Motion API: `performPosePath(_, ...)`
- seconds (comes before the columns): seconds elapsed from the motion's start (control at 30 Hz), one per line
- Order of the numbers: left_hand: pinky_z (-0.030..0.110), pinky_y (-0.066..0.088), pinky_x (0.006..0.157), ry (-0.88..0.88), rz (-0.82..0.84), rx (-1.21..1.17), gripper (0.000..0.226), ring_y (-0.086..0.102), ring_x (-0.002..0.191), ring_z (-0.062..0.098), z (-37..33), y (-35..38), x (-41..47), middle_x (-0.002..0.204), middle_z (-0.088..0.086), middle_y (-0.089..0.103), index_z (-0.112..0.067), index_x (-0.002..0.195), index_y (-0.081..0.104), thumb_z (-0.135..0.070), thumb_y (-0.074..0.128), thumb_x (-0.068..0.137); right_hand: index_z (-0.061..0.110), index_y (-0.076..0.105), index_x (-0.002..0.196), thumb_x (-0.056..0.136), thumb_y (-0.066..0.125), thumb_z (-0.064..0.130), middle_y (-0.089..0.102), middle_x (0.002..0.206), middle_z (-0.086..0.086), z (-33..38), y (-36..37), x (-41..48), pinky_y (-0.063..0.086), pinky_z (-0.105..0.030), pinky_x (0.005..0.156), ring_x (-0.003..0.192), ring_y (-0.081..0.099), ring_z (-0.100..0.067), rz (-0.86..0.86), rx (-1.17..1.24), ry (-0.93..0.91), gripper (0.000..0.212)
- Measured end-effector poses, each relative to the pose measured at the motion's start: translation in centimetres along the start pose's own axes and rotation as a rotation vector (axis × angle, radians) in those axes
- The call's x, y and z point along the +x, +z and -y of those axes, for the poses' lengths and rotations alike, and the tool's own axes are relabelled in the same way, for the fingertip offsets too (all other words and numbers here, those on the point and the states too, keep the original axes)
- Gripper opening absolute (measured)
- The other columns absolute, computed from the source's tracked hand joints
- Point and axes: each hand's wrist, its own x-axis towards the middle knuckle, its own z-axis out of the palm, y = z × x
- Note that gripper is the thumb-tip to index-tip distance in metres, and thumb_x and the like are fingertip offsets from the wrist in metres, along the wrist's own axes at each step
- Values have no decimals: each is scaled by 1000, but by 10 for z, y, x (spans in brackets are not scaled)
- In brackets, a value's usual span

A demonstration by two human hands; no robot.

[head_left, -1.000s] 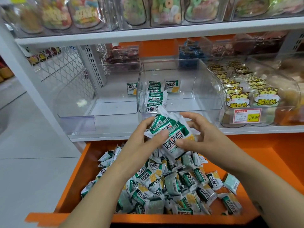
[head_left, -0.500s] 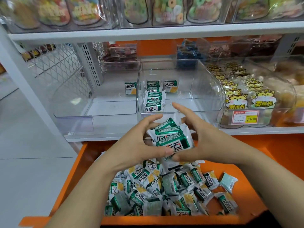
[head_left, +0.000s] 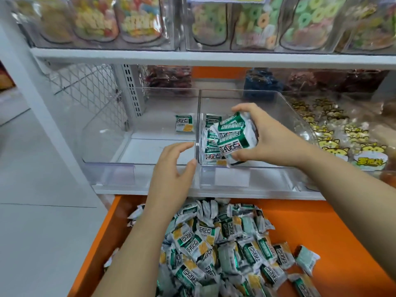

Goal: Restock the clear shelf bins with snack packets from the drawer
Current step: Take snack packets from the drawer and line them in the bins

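While the right hand (head_left: 272,140) clasps a tilted bundle of snack packets (head_left: 233,137) over the clear bin (head_left: 289,110), its row of packets (head_left: 211,146) lies just left of that grip, and the left hand (head_left: 173,168) is farther left, loose and empty.

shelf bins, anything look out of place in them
One lone packet sits at the back of the left bin, beside the divider, while the other shelved packets line up in the middle bin, over which the right hand grips a fresh bunch. Nothing looks spilled or damaged.
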Motion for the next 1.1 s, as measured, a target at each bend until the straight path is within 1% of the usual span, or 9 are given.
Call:
performPosePath(0.07, -3, 24, 93, 41, 13, 63, 31, 39, 106, -13, 2, 3, 2, 124, -14, 48, -32, 121, 53, -17, 55, 95, 40, 32, 126, 65, 83, 24, 45, 127, 1, -4, 1, 11, 52, -40, 91, 110, 56, -16, 12, -62, -10, 81)
performPosePath(0.2, 34, 36, 108, 77, 17, 117, 35, 46, 115, 2, 8, 8, 6, 126, -14, 50, -27, 127, 55, -17, 55, 94, 35, 33, 130, 66, 83, 20, 44, 126, -1, -13, -2, 29, 53, -41, 89, 109, 54, -19, 129, -150, 10, 83)
performPosePath(0.3, 47, 37, 106, 80, 21, 130, 35, 49, 114, 5, 11, 12, 7, 120, -20, 48, -29, 126, 56, -17, 57, 93, 37, 31, 128, 71, 81, 13, 49, 126, -2, -20, 0, 40, 56, -34, 82, 103, 59, -22, 302, -96, 91, 80)
performPosePath(0.5, 50, 37, 105, 78, 10, 120, 34, 51, 110, 4, 15, 15, 9, 123, -15, 55, -32, 123, 57, -18, 58, 92, 36, 38, 124, 76, 77, 10, 45, 117, 14, -38, 19, 55, 49, -12, 64, 98, 55, -8, 437, 1, 162, 68)
performPosePath(0.57, 50, 36, 105, 72, 13, 116, 33, 51, 110, 4, 15, 14, 9, 122, -14, 56, -32, 123, 58, -19, 58, 92, 37, 38, 126, 80, 75, 17, 40, 128, 15, -47, 27, 55, 43, -14, 78, 117, 41, -6, 433, -64, 143, 63)
performPosePath(0.63, 49, 36, 105, 70, 17, 120, 33, 50, 109, 2, 14, 13, 9, 121, -15, 56, -32, 122, 58, -18, 58, 92, 42, 35, 128, 81, 73, 29, 38, 139, 4, -56, 33, 51, 39, -27, 93, 127, 34, -11, 404, -150, 129, 62)
performPosePath(0.83, 47, 34, 107, 41, 36, 120, 33, 49, 109, -1, 13, 13, 8, 118, -23, 50, -39, 120, 54, -20, 56, 93, 40, 32, 138, 73, 50, 67, 43, 136, -6, -49, 35, 40, 36, -31, 98, 118, 39, -13, 384, -169, 166, 73)
performPosePath(0.93, 47, 34, 107, 37, 38, 113, 33, 49, 108, -1, 12, 12, 8, 116, -24, 50, -38, 121, 55, -20, 55, 94, 36, 26, 145, 85, 49, 56, 40, 145, -8, -40, 36, 37, 39, -18, 81, 85, 48, 2, 362, -124, 162, 67)
performPosePath(1.1, 47, 35, 106, 43, 36, 103, 33, 51, 108, 1, 13, 12, 7, 116, -23, 51, -39, 120, 54, -19, 56, 93, 36, 23, 146, 80, 72, 35, 41, 136, 1, -40, 28, 34, 47, -31, 88, 95, 60, -16, 268, -61, 268, 82)
